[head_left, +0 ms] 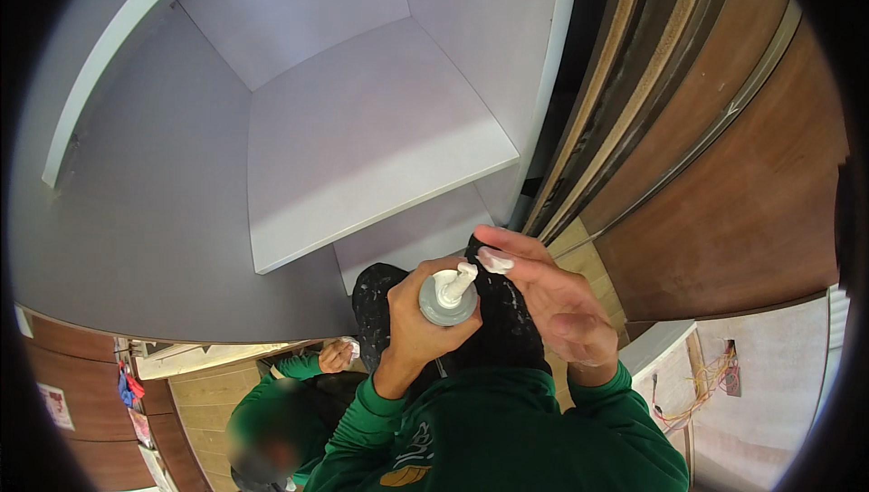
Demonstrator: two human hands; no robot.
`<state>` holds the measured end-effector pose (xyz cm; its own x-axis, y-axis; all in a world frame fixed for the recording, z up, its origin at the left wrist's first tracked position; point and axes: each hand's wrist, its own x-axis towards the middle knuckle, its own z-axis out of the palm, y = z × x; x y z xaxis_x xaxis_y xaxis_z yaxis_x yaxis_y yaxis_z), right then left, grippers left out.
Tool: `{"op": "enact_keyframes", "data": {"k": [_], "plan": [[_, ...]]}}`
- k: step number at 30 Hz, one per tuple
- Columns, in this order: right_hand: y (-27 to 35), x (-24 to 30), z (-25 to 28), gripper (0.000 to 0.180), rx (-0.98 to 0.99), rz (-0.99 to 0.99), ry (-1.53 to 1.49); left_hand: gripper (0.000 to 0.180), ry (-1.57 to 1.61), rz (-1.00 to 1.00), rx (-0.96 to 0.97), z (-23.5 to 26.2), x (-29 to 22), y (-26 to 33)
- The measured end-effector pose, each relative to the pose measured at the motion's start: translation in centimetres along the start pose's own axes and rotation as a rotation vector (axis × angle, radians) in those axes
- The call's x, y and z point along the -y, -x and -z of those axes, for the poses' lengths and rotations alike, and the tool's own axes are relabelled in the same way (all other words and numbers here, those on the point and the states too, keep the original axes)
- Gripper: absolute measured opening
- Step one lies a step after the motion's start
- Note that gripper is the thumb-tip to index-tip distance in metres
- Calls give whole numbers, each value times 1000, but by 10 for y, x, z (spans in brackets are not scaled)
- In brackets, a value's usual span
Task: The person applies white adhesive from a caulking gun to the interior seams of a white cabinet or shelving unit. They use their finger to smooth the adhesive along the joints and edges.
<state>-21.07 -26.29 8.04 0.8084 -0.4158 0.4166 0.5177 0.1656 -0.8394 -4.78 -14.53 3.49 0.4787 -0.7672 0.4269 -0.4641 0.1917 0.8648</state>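
Note:
My left hand (418, 322) is wrapped round a grey sealant tube (438, 313), held upright in front of my body. White paste coats its short nozzle (458, 286), which tilts to the right. Just beside it, my right hand (557, 297) has its fingers stretched out and apart, gripping nothing. A dab of white paste (495, 261) sits on one of its fingertips, close to the nozzle but apart from it. The lower part of the tube is hidden by my left hand.
A pale grey cabinet with a shelf (371, 143) stands ahead. Brown panels (724, 166) lean at the right, near a wall with loose wires (715, 382). At lower left a co-worker in green (303, 367) holds something white in one hand (336, 356).

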Motion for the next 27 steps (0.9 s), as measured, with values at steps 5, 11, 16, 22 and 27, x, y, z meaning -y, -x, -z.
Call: {"op": "enact_keyframes", "data": {"k": [5, 11, 16, 22, 27], "plan": [[-1, 0, -6, 81, 53, -66, -98, 44, -25, 5, -16, -4, -3, 0], [0, 5, -2, 81, 70, -56, -112, 38, -23, -54, -18, -12, 2, -2], [-2, 5, 12, 76, 93, -89, -178, 42, -42, -45, 21, -14, 1, -3], [-25, 11, 41, 68, 255, -134, -250, 44, -53, -62, 70, -17, 0, -3], [-33, 23, 43, 68, 282, -151, -148, 43, -35, -36, 84, -17, 3, -2]]}}
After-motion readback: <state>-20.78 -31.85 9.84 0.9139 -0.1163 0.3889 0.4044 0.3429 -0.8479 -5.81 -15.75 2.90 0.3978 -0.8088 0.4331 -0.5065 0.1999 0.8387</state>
